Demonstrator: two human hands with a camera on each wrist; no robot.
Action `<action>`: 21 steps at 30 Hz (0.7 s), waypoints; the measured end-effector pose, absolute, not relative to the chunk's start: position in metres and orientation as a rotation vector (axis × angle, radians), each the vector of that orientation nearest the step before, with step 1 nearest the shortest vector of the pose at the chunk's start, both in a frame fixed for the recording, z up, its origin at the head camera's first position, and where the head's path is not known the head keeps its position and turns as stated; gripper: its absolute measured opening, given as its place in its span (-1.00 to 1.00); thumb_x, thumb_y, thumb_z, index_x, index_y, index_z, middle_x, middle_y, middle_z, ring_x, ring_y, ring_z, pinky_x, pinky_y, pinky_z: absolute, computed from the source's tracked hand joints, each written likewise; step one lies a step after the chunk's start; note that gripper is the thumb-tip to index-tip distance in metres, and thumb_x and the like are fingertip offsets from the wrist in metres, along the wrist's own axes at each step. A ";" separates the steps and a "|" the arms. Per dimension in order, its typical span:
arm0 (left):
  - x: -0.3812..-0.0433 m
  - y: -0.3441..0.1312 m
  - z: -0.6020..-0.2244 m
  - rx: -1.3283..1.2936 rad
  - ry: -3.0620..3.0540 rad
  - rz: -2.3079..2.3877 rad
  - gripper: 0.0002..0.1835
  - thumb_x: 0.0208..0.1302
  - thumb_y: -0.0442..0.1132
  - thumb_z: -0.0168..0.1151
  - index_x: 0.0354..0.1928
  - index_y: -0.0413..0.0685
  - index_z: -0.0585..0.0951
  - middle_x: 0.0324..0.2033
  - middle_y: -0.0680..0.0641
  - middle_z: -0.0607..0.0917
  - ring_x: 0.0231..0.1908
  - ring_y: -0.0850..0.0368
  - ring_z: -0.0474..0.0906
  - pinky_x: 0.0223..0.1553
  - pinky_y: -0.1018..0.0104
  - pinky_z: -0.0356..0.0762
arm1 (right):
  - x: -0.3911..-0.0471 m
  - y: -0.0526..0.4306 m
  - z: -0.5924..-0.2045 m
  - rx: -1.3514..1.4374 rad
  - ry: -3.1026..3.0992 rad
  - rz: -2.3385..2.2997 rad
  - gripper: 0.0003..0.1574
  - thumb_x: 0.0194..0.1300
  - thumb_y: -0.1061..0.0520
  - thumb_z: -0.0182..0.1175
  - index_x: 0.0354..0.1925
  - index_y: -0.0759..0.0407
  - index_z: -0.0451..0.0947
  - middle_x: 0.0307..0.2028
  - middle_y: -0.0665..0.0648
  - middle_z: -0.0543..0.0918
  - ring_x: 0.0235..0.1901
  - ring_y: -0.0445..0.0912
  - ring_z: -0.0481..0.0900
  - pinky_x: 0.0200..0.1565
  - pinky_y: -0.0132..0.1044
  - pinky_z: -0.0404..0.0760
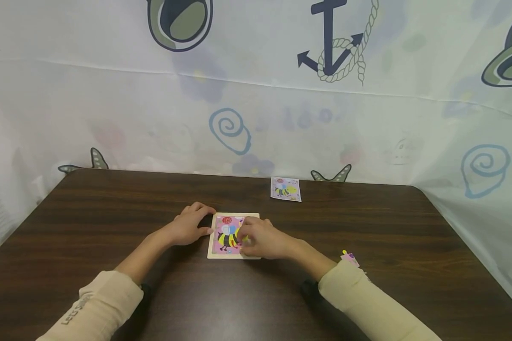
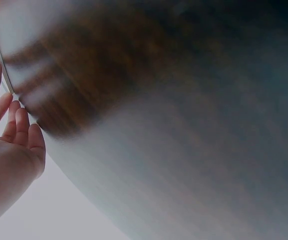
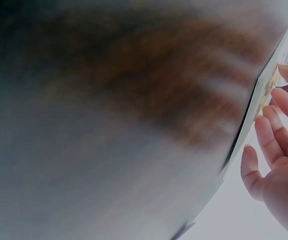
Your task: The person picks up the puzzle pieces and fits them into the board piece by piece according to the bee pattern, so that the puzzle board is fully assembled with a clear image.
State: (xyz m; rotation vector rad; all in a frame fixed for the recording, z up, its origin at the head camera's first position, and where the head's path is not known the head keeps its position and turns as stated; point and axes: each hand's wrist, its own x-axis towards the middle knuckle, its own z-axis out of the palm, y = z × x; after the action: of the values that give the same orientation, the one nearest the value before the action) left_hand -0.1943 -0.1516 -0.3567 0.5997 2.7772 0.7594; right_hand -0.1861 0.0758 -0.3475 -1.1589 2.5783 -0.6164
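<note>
In the head view, a square jigsaw puzzle [image 1: 226,247] with a pale wooden frame and a bee on pink lies flat on the table. The left hand [image 1: 189,225] steadies its left side, thumb at the edge and fingers near the upper corner. Over the right part of the picture, the right hand [image 1: 262,238] bends its fingers and thumb about a yellow puzzle piece, mostly covered by the hand. The right wrist view has that hand's fingertips [image 3: 278,95] at the board's face. Only the board's edge [image 2: 1,60] shows in the left wrist view.
Behind the puzzle, a printed bee picture card [image 1: 286,189] lies near the table's far edge. Loose pink and yellow puzzle pieces [image 1: 350,258] sit beside the right sleeve, partly hidden by it. A patterned white curtain [image 1: 166,118] hangs behind the dark wooden table [image 1: 123,203].
</note>
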 end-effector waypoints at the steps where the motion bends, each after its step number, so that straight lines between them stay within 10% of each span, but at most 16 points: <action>1: -0.194 -0.152 -0.357 0.598 2.778 0.758 -0.52 0.25 -0.22 0.16 0.18 -0.24 0.36 0.06 -0.28 0.34 0.06 -0.24 0.21 0.01 -0.24 0.17 | -0.186 0.076 -0.348 -1.163 2.575 -0.610 -0.85 0.12 0.16 0.27 -0.29 0.15 0.58 -0.27 0.04 0.46 -0.26 -0.14 0.37 -0.23 -0.26 0.19; 21: -0.193 -0.151 -0.357 0.598 2.786 0.744 -0.50 0.23 -0.22 0.18 0.18 -0.24 0.36 0.08 -0.30 0.33 0.07 -0.25 0.21 0.02 -0.25 0.17 | -0.191 0.110 -0.332 -1.141 2.455 -0.681 -0.69 0.14 0.18 0.26 -0.11 0.23 0.56 -0.20 0.08 0.54 -0.23 -0.05 0.45 -0.12 -0.26 0.45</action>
State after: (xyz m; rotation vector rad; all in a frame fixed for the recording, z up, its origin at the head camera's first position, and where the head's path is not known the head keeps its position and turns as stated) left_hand -0.1932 -0.1506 -0.3570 0.5981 2.7861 0.7437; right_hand -0.1906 0.1097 -0.3319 -1.1411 2.4548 -0.6815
